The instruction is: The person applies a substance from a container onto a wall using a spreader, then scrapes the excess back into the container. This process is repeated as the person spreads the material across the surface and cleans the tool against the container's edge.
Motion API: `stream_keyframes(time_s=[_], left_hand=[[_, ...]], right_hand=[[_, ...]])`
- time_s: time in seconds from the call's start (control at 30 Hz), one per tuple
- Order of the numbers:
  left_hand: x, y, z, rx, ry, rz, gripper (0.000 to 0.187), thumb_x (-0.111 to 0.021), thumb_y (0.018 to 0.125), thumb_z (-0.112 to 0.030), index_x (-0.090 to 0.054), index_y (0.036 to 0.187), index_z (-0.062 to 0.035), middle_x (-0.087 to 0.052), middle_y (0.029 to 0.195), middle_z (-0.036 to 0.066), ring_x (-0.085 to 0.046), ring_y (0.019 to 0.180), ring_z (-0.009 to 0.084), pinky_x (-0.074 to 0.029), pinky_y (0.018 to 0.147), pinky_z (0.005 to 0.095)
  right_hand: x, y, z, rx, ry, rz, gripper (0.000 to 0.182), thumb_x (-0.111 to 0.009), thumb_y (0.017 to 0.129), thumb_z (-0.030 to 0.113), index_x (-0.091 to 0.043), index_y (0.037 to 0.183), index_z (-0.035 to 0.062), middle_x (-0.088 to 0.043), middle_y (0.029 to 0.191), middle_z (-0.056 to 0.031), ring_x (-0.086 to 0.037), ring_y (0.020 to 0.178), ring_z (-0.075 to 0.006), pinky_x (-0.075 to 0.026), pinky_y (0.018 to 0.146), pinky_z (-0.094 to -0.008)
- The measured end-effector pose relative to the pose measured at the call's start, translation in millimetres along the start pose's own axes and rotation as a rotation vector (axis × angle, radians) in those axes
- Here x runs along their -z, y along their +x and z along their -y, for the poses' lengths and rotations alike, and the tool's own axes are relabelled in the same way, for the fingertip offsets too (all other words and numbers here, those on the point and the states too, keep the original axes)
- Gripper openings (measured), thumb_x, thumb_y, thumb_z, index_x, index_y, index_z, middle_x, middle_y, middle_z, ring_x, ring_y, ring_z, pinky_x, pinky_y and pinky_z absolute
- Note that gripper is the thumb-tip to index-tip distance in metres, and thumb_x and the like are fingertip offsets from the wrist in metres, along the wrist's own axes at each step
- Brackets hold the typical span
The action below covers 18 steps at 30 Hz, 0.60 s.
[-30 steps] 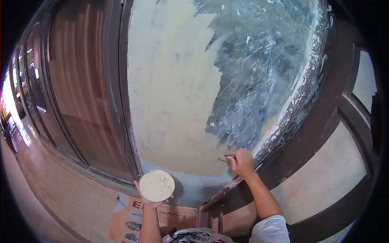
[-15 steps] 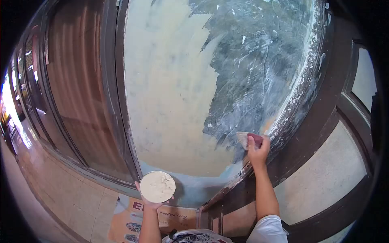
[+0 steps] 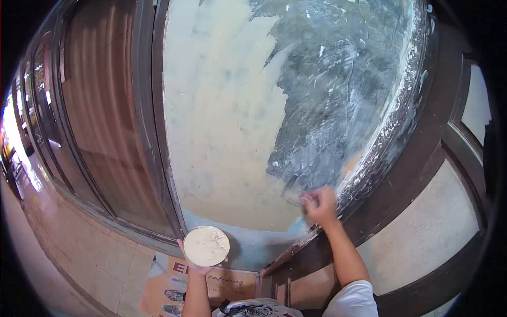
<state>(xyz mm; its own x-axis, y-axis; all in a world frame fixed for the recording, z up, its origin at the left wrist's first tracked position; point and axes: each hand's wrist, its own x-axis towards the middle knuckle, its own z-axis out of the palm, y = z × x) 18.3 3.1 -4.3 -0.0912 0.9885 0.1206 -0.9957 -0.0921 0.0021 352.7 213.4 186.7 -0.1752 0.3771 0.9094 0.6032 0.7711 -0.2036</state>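
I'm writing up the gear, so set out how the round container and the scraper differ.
The round container is broad with a circular rim; the scraper looks much smaller. The round container shows fairly crisply, while the scraper is blurred. The left hand supports the round container from below; the right hand grips the scraper in front of the wall panel's lower right. Shared: each is held in one bare hand.

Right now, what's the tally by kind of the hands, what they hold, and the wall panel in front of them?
Hands: 2 (left hand, right hand)
Round container of pale paste: 1
Putty knife, blurred: 1
Partly coated wall panel: 1
Total: 5
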Motion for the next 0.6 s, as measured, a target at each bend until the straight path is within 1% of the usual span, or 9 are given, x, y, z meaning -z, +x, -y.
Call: stream_keyframes(time_s=[0.07,0.1,0.13,0.2,0.33,0.37,0.47,0.53,0.6], left_hand=[[11,0,-4,0.01,0.017,0.025,0.111,-0.036,0.079,-0.096,-0.037,0.155,-0.0159,-0.051,0.144,0.028,-0.062,0.106,0.0606,-0.06,0.063,0.0711],[11,1,-6,0.041,0.025,0.054,0.111,-0.036,0.079,-0.096,-0.037,0.155,-0.0156,-0.051,0.144,0.028,-0.063,0.105,0.0605,-0.06,0.063,0.0704],[8,1,-7,0.073,0.034,0.08,0.111,-0.035,0.079,-0.096,-0.037,0.155,-0.0153,-0.051,0.144,0.028,-0.063,0.104,0.0603,-0.061,0.063,0.0698],[5,1,-5,0.04,0.046,0.035,0.112,-0.035,0.078,-0.097,-0.037,0.155,-0.015,-0.051,0.144,0.028,-0.063,0.103,0.0605,-0.061,0.063,0.0689],[7,0,-7,0.064,0.011,0.068,0.113,-0.037,0.077,-0.097,-0.038,0.154,-0.0151,-0.051,0.145,0.028,-0.062,0.105,0.0616,-0.059,0.064,0.0709],[9,0,-7,0.071,-0.018,0.088,0.114,-0.038,0.077,-0.097,-0.038,0.155,-0.0148,-0.05,0.146,0.028,-0.061,0.107,0.0625,-0.059,0.066,0.0722],[13,3,-7,0.056,-0.051,0.078,0.115,-0.04,0.076,-0.097,-0.036,0.156,-0.0146,-0.049,0.147,0.029,-0.058,0.111,0.0642,-0.058,0.07,0.0744],[4,1,-5,0.063,-0.025,0.114,0.112,-0.038,0.078,-0.096,-0.037,0.155,-0.0152,-0.049,0.147,0.027,-0.059,0.113,0.0612,-0.057,0.07,0.0754],[3,0,-4,0.057,0.017,0.126,0.108,-0.037,0.08,-0.095,-0.041,0.153,-0.0157,-0.05,0.148,0.024,-0.061,0.113,0.0574,-0.056,0.07,0.0759]], right_hand=[[0,-6,10,0.344,-0.226,0.415,0.024,-0.082,0.083,0.015,-0.064,0.09,0.0017,-0.06,0.081,-0.0118,-0.061,0.081,-0.0346,-0.048,0.073,-0.0437],[-8,2,-9,0.252,-0.187,0.485,0.025,-0.082,0.083,0.015,-0.064,0.093,0.0015,-0.06,0.084,-0.014,-0.06,0.08,-0.035,-0.047,0.072,-0.0446],[-6,16,-6,0.251,-0.186,0.484,0.025,-0.082,0.083,0.015,-0.064,0.093,0.0015,-0.06,0.084,-0.014,-0.06,0.08,-0.035,-0.047,0.072,-0.0446],[2,36,1,-0.123,-0.004,-0.169,0.027,-0.081,0.083,0.014,-0.063,0.098,0.0001,-0.06,0.087,-0.017,-0.059,0.08,-0.0351,-0.046,0.071,-0.0458],[2,6,2,0.146,-0.015,0.057,0.026,-0.081,0.083,0.018,-0.064,0.096,0.0018,-0.06,0.086,-0.0165,-0.058,0.081,-0.0359,-0.045,0.072,-0.0463],[9,1,13,0.226,-0.098,0.338,0.022,-0.079,0.084,0.024,-0.068,0.089,0.0056,-0.06,0.082,-0.0131,-0.057,0.081,-0.0359,-0.045,0.074,-0.0466],[4,9,-6,0.155,-0.28,0.373,0.02,-0.077,0.086,0.027,-0.071,0.085,0.008,-0.061,0.08,-0.0107,-0.058,0.082,-0.0349,-0.045,0.078,-0.0465],[9,31,0,0.15,-0.14,0.074,0.021,-0.079,0.085,0.027,-0.07,0.085,0.0071,-0.062,0.081,-0.012,-0.059,0.081,-0.0349,-0.046,0.076,-0.0468],[14,35,-5,-0.171,-0.034,-0.294,0.026,-0.08,0.083,0.028,-0.067,0.087,0.0055,-0.062,0.083,-0.0132,-0.059,0.078,-0.0355,-0.047,0.073,-0.0469]])
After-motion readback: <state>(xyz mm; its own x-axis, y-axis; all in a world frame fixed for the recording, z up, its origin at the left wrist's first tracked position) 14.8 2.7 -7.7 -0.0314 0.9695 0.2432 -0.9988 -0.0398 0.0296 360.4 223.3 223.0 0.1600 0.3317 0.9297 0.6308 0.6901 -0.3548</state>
